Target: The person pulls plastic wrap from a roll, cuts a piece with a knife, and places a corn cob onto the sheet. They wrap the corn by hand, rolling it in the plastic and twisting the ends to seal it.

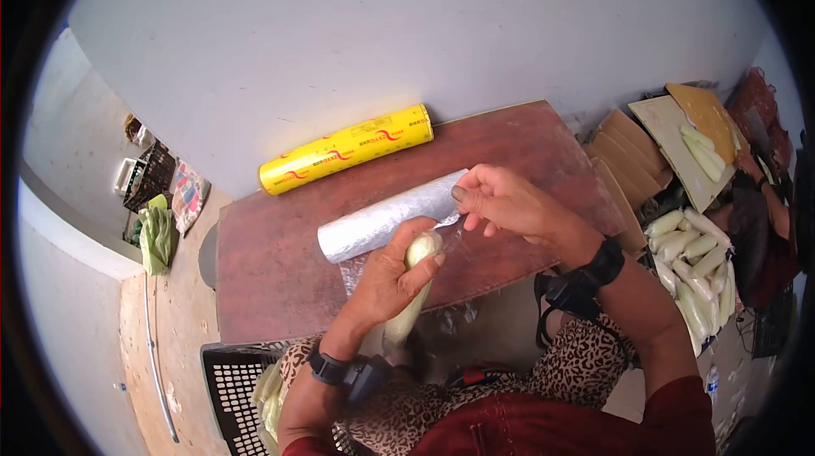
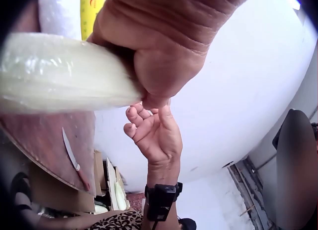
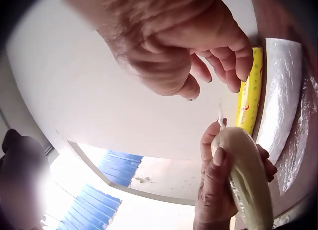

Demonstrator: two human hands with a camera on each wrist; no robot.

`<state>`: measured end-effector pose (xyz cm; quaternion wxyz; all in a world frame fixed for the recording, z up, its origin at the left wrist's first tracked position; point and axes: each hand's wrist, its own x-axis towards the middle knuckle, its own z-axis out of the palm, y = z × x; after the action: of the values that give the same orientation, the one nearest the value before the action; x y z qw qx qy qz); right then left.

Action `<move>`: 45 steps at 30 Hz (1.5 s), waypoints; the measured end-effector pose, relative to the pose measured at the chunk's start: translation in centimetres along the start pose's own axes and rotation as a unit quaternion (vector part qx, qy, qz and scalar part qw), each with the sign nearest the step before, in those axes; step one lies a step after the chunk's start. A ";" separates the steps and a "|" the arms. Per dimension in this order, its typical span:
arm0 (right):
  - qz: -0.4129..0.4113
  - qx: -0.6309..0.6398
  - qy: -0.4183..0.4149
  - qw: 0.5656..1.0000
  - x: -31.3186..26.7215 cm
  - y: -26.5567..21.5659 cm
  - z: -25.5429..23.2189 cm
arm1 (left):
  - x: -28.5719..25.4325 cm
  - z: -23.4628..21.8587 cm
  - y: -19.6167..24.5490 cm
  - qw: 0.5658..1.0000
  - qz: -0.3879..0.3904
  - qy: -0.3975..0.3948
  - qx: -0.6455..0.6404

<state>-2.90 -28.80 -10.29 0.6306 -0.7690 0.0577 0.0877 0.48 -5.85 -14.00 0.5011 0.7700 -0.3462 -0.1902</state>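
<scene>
My left hand (image 1: 392,273) grips a long pale-green vegetable (image 1: 410,310) wrapped in clear cling film, its thumb and fingers curled round the upper end. A short twisted tail of film (image 3: 221,114) sticks up from that end in the right wrist view. Close above the tail is my right hand (image 1: 514,204), with thumb and fingers bent loosely and apart. Nothing shows between those fingers in the right wrist view. Behind the left hand, a roll of cling film (image 1: 382,216) lies on the brown table (image 1: 272,286), a loose sheet (image 3: 298,135) hanging off it.
A yellow printed tube-shaped pack (image 1: 346,150) lies along the wall. The left wrist view shows a knife (image 2: 71,153) near the table's edge. Wrapped vegetables (image 1: 692,261) are piled at right beside cardboard (image 1: 628,150) and another person's arm (image 1: 768,193). A black crate (image 1: 222,384) stands lower left.
</scene>
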 end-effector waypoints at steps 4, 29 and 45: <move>0.089 0.033 -0.064 0.993 -0.4 0.1 1.1 | -0.4 0.0 0.2 0.998 0.015 0.004 0.059; -0.143 -0.149 -0.053 0.977 0.4 1.2 0.6 | 1.1 1.6 -1.6 0.914 -0.143 -0.028 -0.378; -0.125 -0.138 -0.013 0.982 -0.1 0.1 -0.2 | 1.8 2.1 -0.7 0.945 -0.164 -0.041 -0.280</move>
<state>-2.97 -29.01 -10.32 0.5251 -0.8486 -0.0599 0.0247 0.67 -8.31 -15.42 0.6434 0.6366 -0.1680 -0.3907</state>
